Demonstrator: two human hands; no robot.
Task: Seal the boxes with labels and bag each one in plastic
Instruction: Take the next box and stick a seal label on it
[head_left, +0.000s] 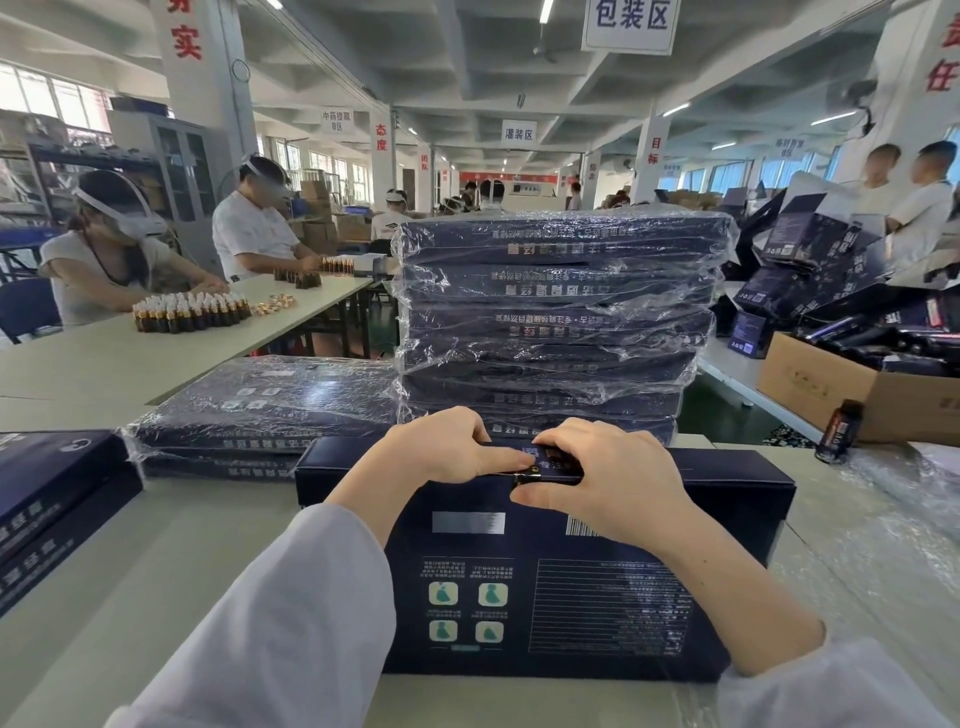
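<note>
L hand (441, 452): fingers curled over far edge of navy box (571, 613), forefinger pressing seal label (555, 469). R hand (602, 483): pinching same label, thumb on near face. Box flat, near-centre, long axis left-right; label mid far edge. Bagged stack (561, 312) just beyond. Loose plastic (883, 530) right, nearer R hand; prob. next.
</note>
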